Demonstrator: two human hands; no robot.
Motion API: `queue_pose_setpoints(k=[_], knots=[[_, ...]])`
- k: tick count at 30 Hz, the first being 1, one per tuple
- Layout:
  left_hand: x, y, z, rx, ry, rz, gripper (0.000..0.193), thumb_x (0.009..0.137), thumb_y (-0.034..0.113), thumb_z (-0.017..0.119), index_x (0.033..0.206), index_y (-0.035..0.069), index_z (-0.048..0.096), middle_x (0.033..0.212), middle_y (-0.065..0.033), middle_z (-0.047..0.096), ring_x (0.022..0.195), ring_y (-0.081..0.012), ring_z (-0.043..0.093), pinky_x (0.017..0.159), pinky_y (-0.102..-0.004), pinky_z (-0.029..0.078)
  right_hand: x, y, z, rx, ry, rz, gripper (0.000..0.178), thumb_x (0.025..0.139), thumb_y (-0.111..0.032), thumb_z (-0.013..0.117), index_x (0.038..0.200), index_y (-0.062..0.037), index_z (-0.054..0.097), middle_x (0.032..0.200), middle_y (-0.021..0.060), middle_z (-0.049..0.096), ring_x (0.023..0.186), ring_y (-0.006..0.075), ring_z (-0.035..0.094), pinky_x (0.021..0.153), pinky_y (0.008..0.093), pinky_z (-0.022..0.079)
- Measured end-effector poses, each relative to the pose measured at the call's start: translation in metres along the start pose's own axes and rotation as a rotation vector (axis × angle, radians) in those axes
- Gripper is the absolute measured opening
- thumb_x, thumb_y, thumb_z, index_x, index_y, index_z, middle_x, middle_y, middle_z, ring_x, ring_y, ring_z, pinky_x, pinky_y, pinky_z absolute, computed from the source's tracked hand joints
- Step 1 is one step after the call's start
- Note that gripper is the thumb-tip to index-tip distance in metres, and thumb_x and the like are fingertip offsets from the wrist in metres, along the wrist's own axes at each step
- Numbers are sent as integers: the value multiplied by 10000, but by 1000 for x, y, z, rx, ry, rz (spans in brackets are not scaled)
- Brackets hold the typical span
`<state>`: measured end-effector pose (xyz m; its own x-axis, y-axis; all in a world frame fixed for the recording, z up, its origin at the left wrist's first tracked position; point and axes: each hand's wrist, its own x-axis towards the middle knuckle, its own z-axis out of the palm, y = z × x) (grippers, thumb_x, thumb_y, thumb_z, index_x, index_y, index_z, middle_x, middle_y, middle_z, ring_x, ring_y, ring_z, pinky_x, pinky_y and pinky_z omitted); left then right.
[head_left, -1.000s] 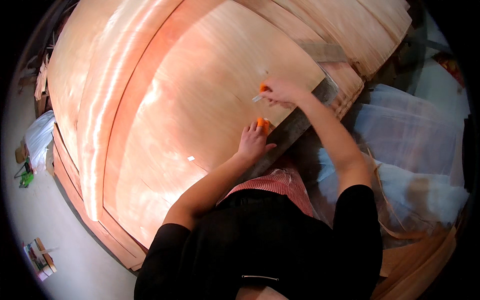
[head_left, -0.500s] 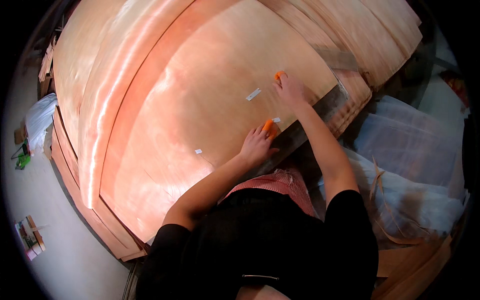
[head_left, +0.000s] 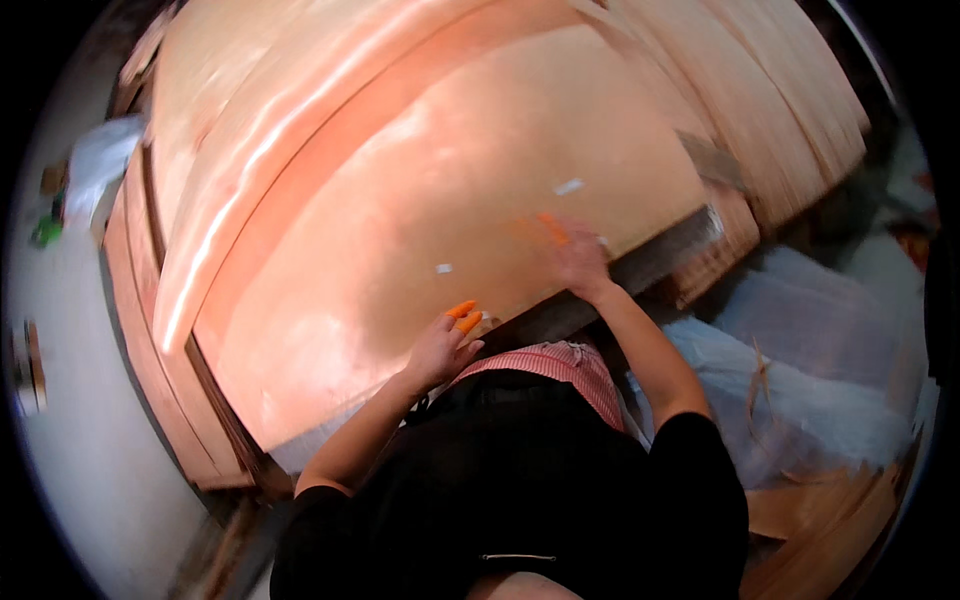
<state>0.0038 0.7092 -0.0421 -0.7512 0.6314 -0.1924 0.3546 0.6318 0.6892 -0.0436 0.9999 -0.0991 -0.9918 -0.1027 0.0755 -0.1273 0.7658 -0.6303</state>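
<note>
A broad, pale wood veneer sheet (head_left: 400, 215) lies in front of me. My left hand (head_left: 437, 347) is at its near edge, with orange covers on two fingers; the fingers are half bent and the thumb is apart from them. A small white piece (head_left: 487, 317) shows by those fingertips, and I cannot tell if they touch it. My right hand (head_left: 580, 262) is over the sheet further right, smeared by motion, with orange at a fingertip. White pieces lie on the sheet: one strip (head_left: 569, 186) beyond the right hand and one small square (head_left: 444, 268) beyond the left.
A curled veneer sheet (head_left: 235, 190) arches across the far left side. More veneer (head_left: 740, 100) is stacked at the far right. A dark edge strip (head_left: 660, 245) borders the sheet near my right arm. Translucent plastic sheeting (head_left: 800, 330) lies on the right, and grey floor (head_left: 85, 420) shows on the left.
My left hand has drawn back left and nearer to me. The right hand has come nearer across the sheet. The whole view has shifted, and the sheet appears further right.
</note>
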Motion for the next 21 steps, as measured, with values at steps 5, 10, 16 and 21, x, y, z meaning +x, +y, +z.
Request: queue_pose_setpoints(k=[5, 10, 16, 21], knots=[[-105, -45, -19, 56, 200, -270, 420, 819, 246, 588, 1183, 56, 498, 1245, -177, 441, 1070, -340, 475, 892, -388, 418, -39, 19, 12, -31, 213, 105, 498, 842, -180, 507, 1278, 17, 366, 1282, 227, 395, 1194, 375, 358, 1005, 442, 275], [-170, -72, -6, 310, 370, -522, 556, 774, 277, 621, 1210, -23, 453, 1311, -225, 355, 1186, -346, 375, 987, -435, 302, -71, 10, 30, -379, 134, 143, 557, 832, -193, 528, 1314, -8, 319, 1313, 228, 350, 1227, 380, 312, 1002, 467, 266], [-194, -93, 0, 284, 246, -513, 702, 779, 326, 606, 1338, 29, 302, 1421, -185, 208, 1288, -339, 245, 1047, -458, 188, -69, -18, 51, -383, -12, 156, 543, 824, -235, 527, 1291, -8, 368, 1301, 205, 367, 1227, 364, 315, 1000, 450, 276], [-195, -95, -1, 326, 308, -348, 594, 811, 303, 569, 1296, 19, 378, 1404, -197, 244, 1252, -359, 293, 1043, -453, 196, -77, -8, 48, -488, 98, 186, 493, 844, -240, 496, 1239, 38, 399, 1340, 187, 332, 1251, 331, 294, 1013, 438, 255]])
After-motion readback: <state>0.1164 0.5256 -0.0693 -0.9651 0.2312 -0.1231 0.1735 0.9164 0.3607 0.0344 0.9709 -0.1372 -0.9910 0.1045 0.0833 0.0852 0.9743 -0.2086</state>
